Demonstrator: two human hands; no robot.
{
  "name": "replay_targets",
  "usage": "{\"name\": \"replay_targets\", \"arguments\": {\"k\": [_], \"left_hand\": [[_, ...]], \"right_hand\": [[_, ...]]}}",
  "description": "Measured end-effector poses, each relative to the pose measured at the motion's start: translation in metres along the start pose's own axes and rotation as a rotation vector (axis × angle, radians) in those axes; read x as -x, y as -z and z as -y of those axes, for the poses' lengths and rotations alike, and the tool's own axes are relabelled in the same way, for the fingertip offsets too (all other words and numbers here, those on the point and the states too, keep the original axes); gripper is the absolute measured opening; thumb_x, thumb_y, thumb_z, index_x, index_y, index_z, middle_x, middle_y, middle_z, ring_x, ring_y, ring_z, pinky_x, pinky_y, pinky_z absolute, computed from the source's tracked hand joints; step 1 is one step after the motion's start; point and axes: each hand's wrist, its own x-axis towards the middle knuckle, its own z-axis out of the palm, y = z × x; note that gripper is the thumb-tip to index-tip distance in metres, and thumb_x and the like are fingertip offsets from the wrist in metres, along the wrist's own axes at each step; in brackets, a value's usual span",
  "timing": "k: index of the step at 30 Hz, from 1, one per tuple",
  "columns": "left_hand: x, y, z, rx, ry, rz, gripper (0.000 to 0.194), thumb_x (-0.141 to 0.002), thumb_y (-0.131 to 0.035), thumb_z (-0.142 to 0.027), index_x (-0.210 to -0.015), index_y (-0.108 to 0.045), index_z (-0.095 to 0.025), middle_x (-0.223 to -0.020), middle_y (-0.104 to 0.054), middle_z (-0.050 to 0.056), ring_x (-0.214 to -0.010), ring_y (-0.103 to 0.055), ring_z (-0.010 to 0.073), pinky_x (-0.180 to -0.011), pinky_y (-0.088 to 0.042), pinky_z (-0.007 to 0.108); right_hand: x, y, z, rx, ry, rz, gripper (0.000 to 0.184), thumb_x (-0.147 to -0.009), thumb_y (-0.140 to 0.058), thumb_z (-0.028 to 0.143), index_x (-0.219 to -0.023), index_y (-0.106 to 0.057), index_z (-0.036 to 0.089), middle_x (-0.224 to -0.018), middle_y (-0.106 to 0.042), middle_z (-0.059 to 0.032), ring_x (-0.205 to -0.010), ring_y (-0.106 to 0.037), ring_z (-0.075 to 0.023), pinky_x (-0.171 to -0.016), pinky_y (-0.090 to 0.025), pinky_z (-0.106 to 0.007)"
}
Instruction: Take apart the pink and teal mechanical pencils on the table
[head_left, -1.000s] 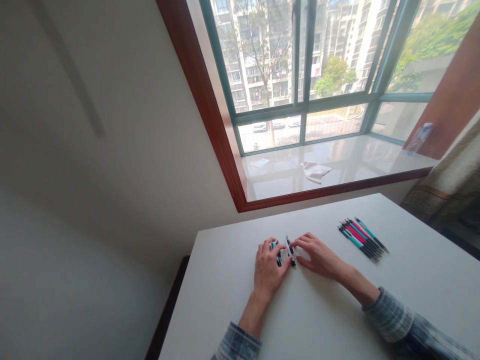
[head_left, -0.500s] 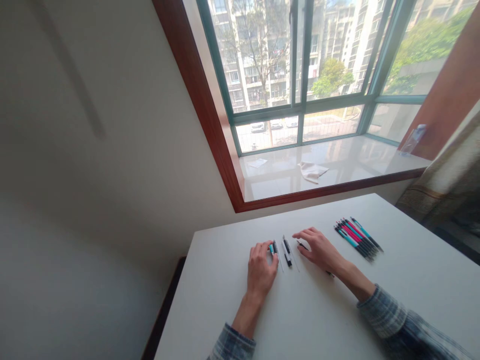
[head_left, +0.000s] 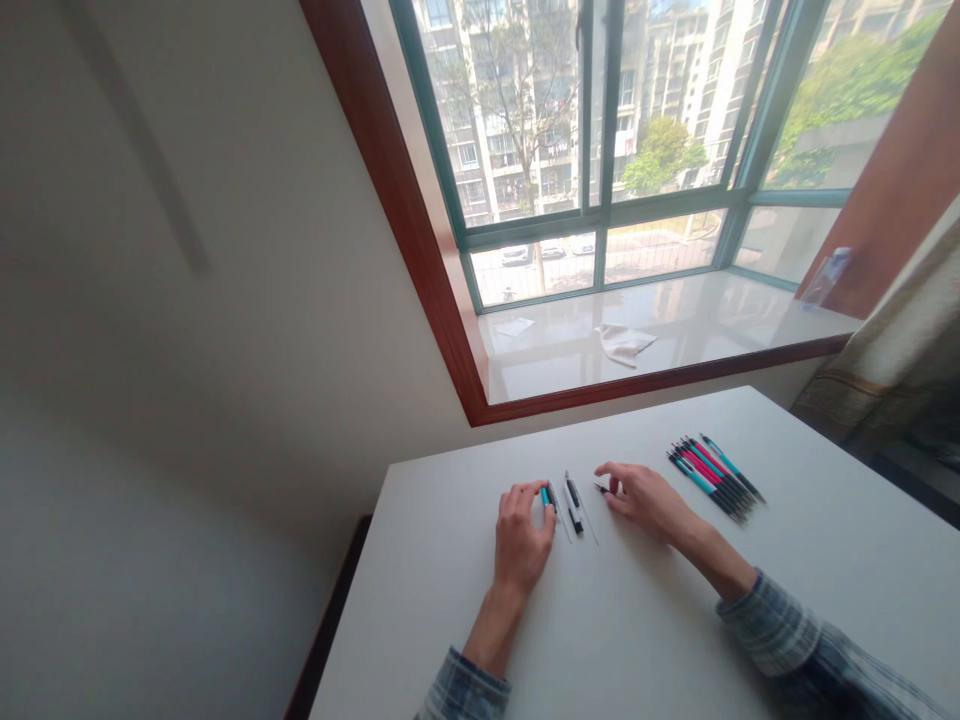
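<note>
My left hand [head_left: 523, 535] rests on the white table, fingers curled, with thumb and index finger around a teal pen part [head_left: 545, 496]. Close against it lies a slim dark pen part [head_left: 553, 495] with a thin clear refill. Just to the right are a black-and-white pen piece [head_left: 572, 490], a short black-tipped piece [head_left: 576, 521] and another thin refill [head_left: 589, 520]. My right hand [head_left: 645, 500] has its thumb and fingers closed on a black pen [head_left: 601, 488]. Only the pen's tip shows; the palm hides the rest.
A row of teal, red and black pens [head_left: 712, 475] lies to the right of my right hand on the white table [head_left: 630, 640]. Beyond the table's back edge, the window sill [head_left: 697, 330] holds a crumpled cloth [head_left: 626, 343] and a clear bottle [head_left: 825, 280].
My right hand has shifted slightly right, its fingers drawn in around the black pen. The pen's rear end no longer shows below the palm. My left hand has barely moved.
</note>
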Motion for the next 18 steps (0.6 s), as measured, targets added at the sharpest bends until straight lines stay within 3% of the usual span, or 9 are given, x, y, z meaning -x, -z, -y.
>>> {"name": "replay_targets", "arguments": {"k": [5,8,13,18], "left_hand": [[0.0,0.004,-0.006,0.053,-0.051,-0.038,0.025,-0.093,-0.057,-0.015,-0.114,-0.067,-0.024,-0.11,-0.068,0.006,-0.106,-0.061,0.0255,-0.095,-0.05,0.042],[0.0,0.007,-0.009,0.076,-0.081,-0.05,0.024,-0.094,-0.055,-0.015,-0.111,-0.068,-0.024,-0.108,-0.069,0.006,-0.104,-0.062,0.0252,-0.094,-0.05,0.042],[0.003,0.011,-0.013,0.12,-0.123,-0.031,0.02,-0.095,-0.055,-0.02,-0.108,-0.069,-0.024,-0.105,-0.07,0.006,-0.101,-0.064,0.0247,-0.089,-0.052,0.04],[0.008,0.014,-0.019,0.164,-0.142,-0.003,0.018,-0.098,-0.056,-0.026,-0.11,-0.068,-0.024,-0.097,-0.069,0.004,-0.087,-0.062,0.0212,-0.084,-0.052,0.037]], "right_hand": [[-0.001,-0.001,0.001,-0.031,0.001,-0.034,0.025,-0.08,-0.059,0.019,-0.099,-0.075,0.024,-0.088,-0.075,-0.0046,-0.077,-0.067,-0.021,-0.076,-0.045,-0.031],[-0.003,0.009,-0.001,-0.179,-0.01,-0.072,0.018,-0.079,-0.062,0.023,-0.09,-0.076,0.023,-0.08,-0.073,-0.0035,-0.075,-0.066,-0.0207,-0.074,-0.046,-0.031],[-0.006,0.021,-0.006,-0.705,-0.061,-0.082,0.011,-0.076,-0.068,0.028,-0.083,-0.068,0.019,-0.073,-0.066,0.0002,-0.068,-0.058,-0.0166,-0.065,-0.043,-0.028],[-0.002,0.008,-0.001,-1.262,-0.16,-0.126,0.022,-0.075,-0.076,0.033,-0.079,-0.059,0.02,-0.064,-0.054,0.0043,-0.06,-0.045,-0.0116,-0.058,-0.035,-0.026]]}}
